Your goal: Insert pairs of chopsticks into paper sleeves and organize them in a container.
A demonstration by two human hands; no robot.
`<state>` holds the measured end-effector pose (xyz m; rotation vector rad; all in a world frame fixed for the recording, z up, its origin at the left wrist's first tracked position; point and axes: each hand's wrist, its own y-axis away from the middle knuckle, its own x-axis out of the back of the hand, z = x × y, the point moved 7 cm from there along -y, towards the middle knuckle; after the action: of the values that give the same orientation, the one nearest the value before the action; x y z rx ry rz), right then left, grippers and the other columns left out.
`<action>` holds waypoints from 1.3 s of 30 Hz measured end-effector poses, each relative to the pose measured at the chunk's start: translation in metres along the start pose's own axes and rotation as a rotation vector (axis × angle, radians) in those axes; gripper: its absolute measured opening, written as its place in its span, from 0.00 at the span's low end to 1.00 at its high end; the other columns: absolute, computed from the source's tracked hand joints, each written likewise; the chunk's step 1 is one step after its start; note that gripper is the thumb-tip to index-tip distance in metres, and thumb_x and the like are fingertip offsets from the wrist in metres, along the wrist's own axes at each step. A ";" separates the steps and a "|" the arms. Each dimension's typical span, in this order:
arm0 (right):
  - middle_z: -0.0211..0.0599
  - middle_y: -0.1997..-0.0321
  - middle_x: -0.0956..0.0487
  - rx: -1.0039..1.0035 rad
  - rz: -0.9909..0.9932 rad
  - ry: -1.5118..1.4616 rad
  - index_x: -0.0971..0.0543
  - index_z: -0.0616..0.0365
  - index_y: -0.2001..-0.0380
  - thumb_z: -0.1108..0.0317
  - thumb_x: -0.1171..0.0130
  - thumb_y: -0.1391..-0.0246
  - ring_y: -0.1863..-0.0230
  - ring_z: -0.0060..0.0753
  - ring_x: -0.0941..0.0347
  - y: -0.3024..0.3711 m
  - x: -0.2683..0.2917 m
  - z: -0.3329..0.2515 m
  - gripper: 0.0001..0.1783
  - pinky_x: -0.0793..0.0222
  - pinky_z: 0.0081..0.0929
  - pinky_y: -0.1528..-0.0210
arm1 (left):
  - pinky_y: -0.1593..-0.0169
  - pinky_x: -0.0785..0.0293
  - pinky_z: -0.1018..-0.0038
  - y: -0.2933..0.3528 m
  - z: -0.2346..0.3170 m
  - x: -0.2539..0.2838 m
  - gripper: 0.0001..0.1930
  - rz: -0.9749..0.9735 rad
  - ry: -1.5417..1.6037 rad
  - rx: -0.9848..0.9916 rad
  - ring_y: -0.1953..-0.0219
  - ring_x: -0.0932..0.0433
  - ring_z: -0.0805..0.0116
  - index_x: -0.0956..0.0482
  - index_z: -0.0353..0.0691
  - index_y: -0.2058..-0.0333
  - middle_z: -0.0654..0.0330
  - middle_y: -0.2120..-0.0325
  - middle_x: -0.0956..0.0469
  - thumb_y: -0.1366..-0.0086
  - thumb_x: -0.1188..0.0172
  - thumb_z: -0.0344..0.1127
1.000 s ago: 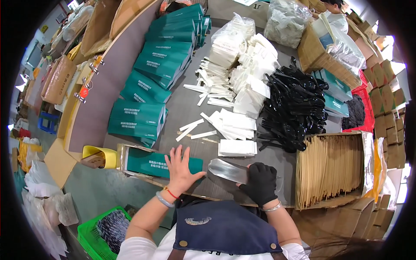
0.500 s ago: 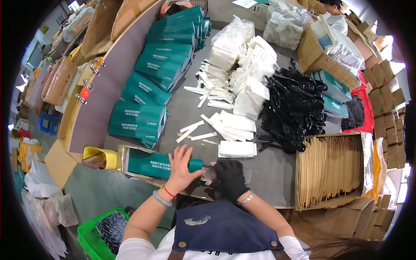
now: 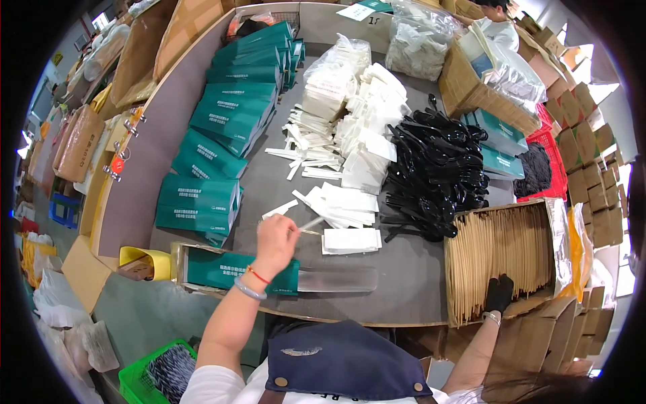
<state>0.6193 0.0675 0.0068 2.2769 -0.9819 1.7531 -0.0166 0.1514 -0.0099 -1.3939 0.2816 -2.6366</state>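
My bare left hand (image 3: 277, 237), with a red cord and a pale bangle at its wrist, is closed above the near middle of the table. A narrow white strip (image 3: 311, 225), partly blurred, sticks out from its fingertips. Just below lies a green printed sleeve (image 3: 225, 269) in a shallow holder, with a clear plastic piece (image 3: 340, 279) extending from its right end. My right hand (image 3: 499, 294), in a black fingerless glove, reaches into a carton (image 3: 560, 246) packed with thin tan sticks (image 3: 481, 256). Its fingertips are hidden there.
Stacked green sleeves (image 3: 198, 202) line the left side. White strips and packets (image 3: 367, 161) and a heap of black plastic cutlery (image 3: 437, 172) cover the middle. A cardboard box (image 3: 484, 87) and a red crate (image 3: 548, 161) stand right. Another person (image 3: 501, 27) is at the back.
My right hand has left the clear piece and moved right into the stick carton. My left hand has lifted off the green sleeve and taken a white strip. The view has shifted slightly.
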 end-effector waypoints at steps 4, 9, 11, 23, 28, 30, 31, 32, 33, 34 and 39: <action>0.51 0.57 0.22 -0.012 -0.157 0.065 0.25 0.70 0.56 0.71 0.43 0.43 0.53 0.49 0.26 -0.004 -0.006 -0.010 0.15 0.32 0.37 0.48 | 0.55 0.35 0.60 0.002 0.055 -0.022 0.09 -0.081 0.177 -0.205 0.61 0.29 0.55 0.24 0.42 0.70 0.58 0.67 0.27 0.47 0.34 0.34; 0.52 0.56 0.23 -0.135 -0.175 0.173 0.28 0.70 0.53 0.69 0.46 0.40 0.54 0.51 0.26 -0.005 -0.014 -0.001 0.15 0.32 0.38 0.49 | 0.55 0.35 0.62 -0.002 0.059 -0.040 0.15 -0.099 0.033 -0.222 0.59 0.30 0.58 0.22 0.43 0.63 0.62 0.64 0.26 0.50 0.30 0.36; 0.47 0.55 0.23 -0.123 0.212 -0.099 0.29 0.69 0.52 0.68 0.52 0.35 0.51 0.45 0.27 0.005 -0.003 -0.002 0.15 0.33 0.35 0.48 | 0.56 0.35 0.63 -0.004 0.060 -0.040 0.14 -0.119 0.057 -0.233 0.59 0.29 0.57 0.23 0.43 0.65 0.62 0.65 0.26 0.50 0.30 0.35; 0.39 0.64 0.23 0.488 -0.044 -0.386 0.22 0.55 0.63 0.58 0.31 0.51 0.63 0.46 0.24 0.022 -0.044 -0.314 0.17 0.28 0.37 0.62 | 0.66 0.29 0.64 0.011 0.077 -0.017 0.10 -0.512 0.573 0.120 0.73 0.25 0.56 0.25 0.39 0.75 0.57 0.79 0.24 0.49 0.31 0.33; 0.38 0.64 0.25 0.463 -0.235 0.046 0.22 0.52 0.70 0.54 0.30 0.57 0.62 0.48 0.25 0.008 -0.069 -0.335 0.17 0.29 0.45 0.63 | 0.66 0.29 0.62 0.051 0.060 -0.021 0.09 -0.525 0.332 -0.150 0.71 0.24 0.56 0.22 0.42 0.74 0.58 0.77 0.23 0.51 0.30 0.33; 0.38 0.65 0.24 0.471 -0.242 0.038 0.21 0.53 0.72 0.56 0.30 0.56 0.62 0.47 0.25 0.006 -0.064 -0.333 0.15 0.29 0.44 0.62 | 0.63 0.32 0.64 0.056 0.061 -0.009 0.09 -0.277 0.112 -0.296 0.67 0.28 0.59 0.20 0.45 0.73 0.62 0.73 0.25 0.53 0.29 0.34; 0.37 0.66 0.23 0.461 -0.263 -0.019 0.21 0.53 0.73 0.56 0.31 0.56 0.63 0.46 0.24 0.005 -0.061 -0.329 0.14 0.29 0.44 0.62 | 0.63 0.32 0.64 0.058 0.061 -0.010 0.09 -0.284 0.110 -0.285 0.67 0.28 0.59 0.20 0.45 0.73 0.62 0.73 0.25 0.53 0.29 0.34; 0.37 0.68 0.23 0.450 -0.284 -0.075 0.21 0.54 0.75 0.57 0.31 0.55 0.64 0.45 0.24 0.006 -0.058 -0.327 0.14 0.29 0.43 0.62 | 0.62 0.34 0.65 0.059 0.064 -0.008 0.08 -0.246 0.088 -0.288 0.66 0.29 0.60 0.20 0.46 0.73 0.63 0.71 0.27 0.52 0.30 0.34; 0.39 0.71 0.20 0.401 -0.340 -0.076 0.20 0.55 0.77 0.57 0.31 0.55 0.67 0.44 0.22 0.009 -0.055 -0.321 0.13 0.28 0.41 0.64 | 0.61 0.36 0.65 0.060 0.065 -0.006 0.08 -0.209 0.066 -0.293 0.64 0.30 0.61 0.20 0.47 0.73 0.64 0.70 0.28 0.52 0.30 0.35; 0.39 0.71 0.20 0.403 -0.339 -0.069 0.20 0.55 0.77 0.57 0.31 0.55 0.67 0.44 0.22 0.011 -0.049 -0.312 0.13 0.28 0.41 0.64 | 0.61 0.36 0.65 0.061 0.063 -0.007 0.08 -0.208 0.072 -0.292 0.64 0.30 0.61 0.20 0.47 0.73 0.64 0.70 0.28 0.52 0.30 0.35; 0.43 0.74 0.18 0.199 -1.067 -0.288 0.16 0.55 0.75 0.57 0.30 0.57 0.69 0.46 0.21 0.064 -0.082 -0.268 0.13 0.27 0.36 0.66 | 0.61 0.37 0.67 0.069 0.061 -0.009 0.04 -0.184 0.002 -0.370 0.66 0.31 0.62 0.20 0.46 0.72 0.65 0.71 0.28 0.47 0.35 0.33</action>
<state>0.3518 0.1721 0.0027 2.4347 0.4220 1.0771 0.0422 0.0807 0.0007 -1.5900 0.7050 -2.8400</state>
